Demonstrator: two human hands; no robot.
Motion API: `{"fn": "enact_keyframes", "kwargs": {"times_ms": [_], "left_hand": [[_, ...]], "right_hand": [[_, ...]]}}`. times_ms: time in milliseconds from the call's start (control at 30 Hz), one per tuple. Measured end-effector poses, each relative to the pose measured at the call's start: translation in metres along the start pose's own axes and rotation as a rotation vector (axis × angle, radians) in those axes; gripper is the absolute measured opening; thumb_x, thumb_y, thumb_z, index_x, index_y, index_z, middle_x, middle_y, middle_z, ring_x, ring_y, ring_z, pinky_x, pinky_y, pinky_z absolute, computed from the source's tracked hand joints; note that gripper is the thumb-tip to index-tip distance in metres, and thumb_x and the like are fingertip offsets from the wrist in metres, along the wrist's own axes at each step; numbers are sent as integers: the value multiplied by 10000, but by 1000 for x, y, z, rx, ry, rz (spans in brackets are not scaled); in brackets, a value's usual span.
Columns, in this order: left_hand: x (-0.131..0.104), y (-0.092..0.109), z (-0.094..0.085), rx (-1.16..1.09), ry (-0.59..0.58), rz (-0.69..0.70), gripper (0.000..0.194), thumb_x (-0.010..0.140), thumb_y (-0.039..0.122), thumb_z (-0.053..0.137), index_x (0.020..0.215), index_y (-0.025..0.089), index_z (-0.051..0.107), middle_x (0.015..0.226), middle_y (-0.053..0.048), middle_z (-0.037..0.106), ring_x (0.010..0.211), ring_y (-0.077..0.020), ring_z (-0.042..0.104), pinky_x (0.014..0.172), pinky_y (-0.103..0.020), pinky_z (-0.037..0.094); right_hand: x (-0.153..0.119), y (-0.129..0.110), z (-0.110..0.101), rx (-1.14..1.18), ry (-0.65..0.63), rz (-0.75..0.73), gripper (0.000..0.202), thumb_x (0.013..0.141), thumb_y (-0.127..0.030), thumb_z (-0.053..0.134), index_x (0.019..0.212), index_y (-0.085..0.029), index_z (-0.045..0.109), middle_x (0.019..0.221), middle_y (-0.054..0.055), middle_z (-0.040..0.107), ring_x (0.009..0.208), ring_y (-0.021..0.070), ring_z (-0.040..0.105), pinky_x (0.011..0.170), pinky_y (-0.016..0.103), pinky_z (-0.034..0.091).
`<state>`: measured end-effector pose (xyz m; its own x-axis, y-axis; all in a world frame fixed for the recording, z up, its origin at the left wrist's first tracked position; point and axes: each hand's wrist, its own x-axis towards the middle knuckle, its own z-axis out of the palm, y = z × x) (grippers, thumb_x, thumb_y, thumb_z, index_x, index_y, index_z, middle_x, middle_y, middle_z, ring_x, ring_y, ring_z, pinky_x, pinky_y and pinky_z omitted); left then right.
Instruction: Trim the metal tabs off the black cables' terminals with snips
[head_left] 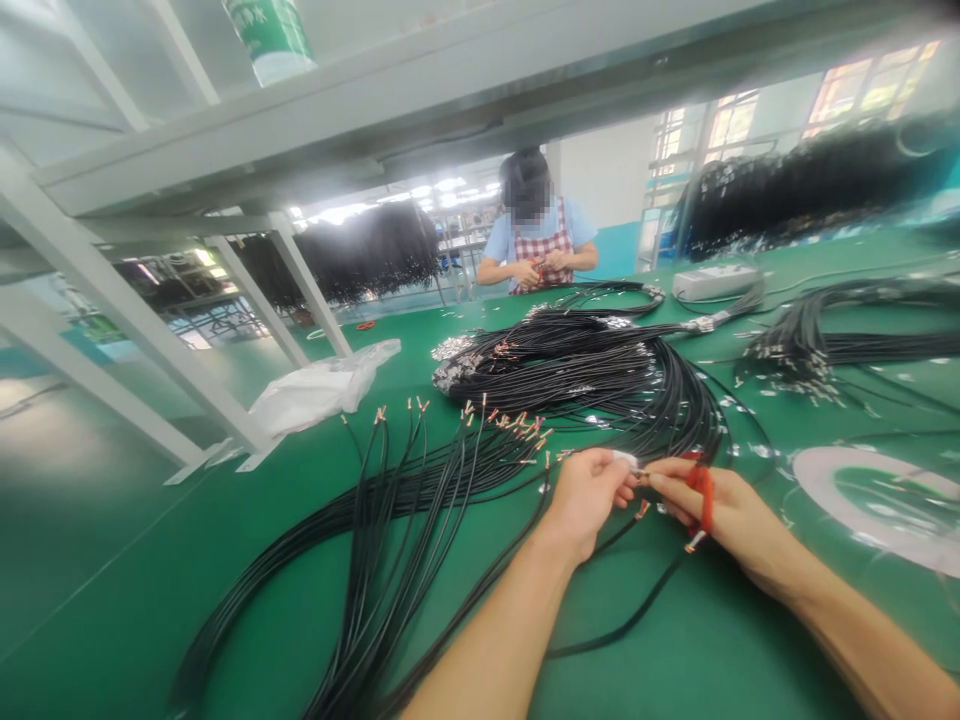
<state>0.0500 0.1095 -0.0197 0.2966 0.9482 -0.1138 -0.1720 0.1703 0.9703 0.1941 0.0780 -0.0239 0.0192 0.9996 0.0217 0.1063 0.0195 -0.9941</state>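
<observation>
My left hand (589,500) is closed in a pinch, a white covering on one fingertip. It meets my right hand (720,510) at what looks like a cable's wire end (640,478), mostly hidden by the fingers. Red-handled scissors (705,497) are hooked on my right hand's fingers; their blades are hidden. Just below the hands, a black cable (637,610) ends in stripped coloured wires. Left of them, a bundle of black cables (300,540) fans out, with orange, red and white wire ends.
A large coil of black cables (570,370) lies ahead, with another bundle (877,345) at right. A white ring-shaped roll (825,470), plastic bag (322,390) and white power strip (716,282) lie on the green table. A shelf (450,100) crosses overhead. A co-worker (544,240) sits opposite.
</observation>
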Motion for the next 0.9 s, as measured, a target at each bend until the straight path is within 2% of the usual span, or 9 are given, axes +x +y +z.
{"fn": "enact_keyframes", "kwargs": {"times_ms": [200, 367, 533, 700, 900], "left_hand": [[0, -2, -1, -37, -39, -12, 190, 717, 289, 644, 723, 109, 585, 651, -13, 568, 538, -65, 489, 527, -208, 380], [-1, -3, 0, -37, -30, 12, 254, 737, 357, 631, 767, 109, 586, 681, -25, 579, 545, -77, 506, 532, -218, 396], [-1, -1, 1, 41, 84, 92, 195, 816, 290, 515, 834, 112, 592, 675, -16, 580, 540, -75, 509, 522, -202, 393], [-2, 1, -2, 156, 215, 173, 169, 844, 261, 460, 798, 141, 569, 640, 5, 565, 527, -75, 495, 510, -191, 379], [-5, 5, -8, 281, 269, 217, 150, 840, 252, 467, 777, 162, 568, 636, 14, 562, 543, -82, 494, 547, -197, 389]], "right_hand": [[1, 10, -3, 26, 1, -7, 356, 706, -516, 671, 839, -189, 714, 472, -47, 438, 457, 115, 352, 422, 250, 257], [0, 5, -3, 41, -4, -2, 350, 715, -506, 673, 819, -175, 718, 463, -51, 437, 451, 109, 361, 418, 247, 262], [0, 1, 0, 84, 43, 13, 425, 673, -546, 683, 865, -167, 708, 463, -36, 497, 443, 126, 409, 410, 258, 302], [-1, -1, 3, 127, 147, 2, 443, 667, -544, 673, 898, -166, 686, 464, -39, 507, 437, 123, 404, 408, 255, 291], [-2, -2, 6, 128, 218, -16, 373, 684, -517, 660, 809, -165, 661, 441, -45, 500, 395, 108, 372, 400, 253, 256]]}}
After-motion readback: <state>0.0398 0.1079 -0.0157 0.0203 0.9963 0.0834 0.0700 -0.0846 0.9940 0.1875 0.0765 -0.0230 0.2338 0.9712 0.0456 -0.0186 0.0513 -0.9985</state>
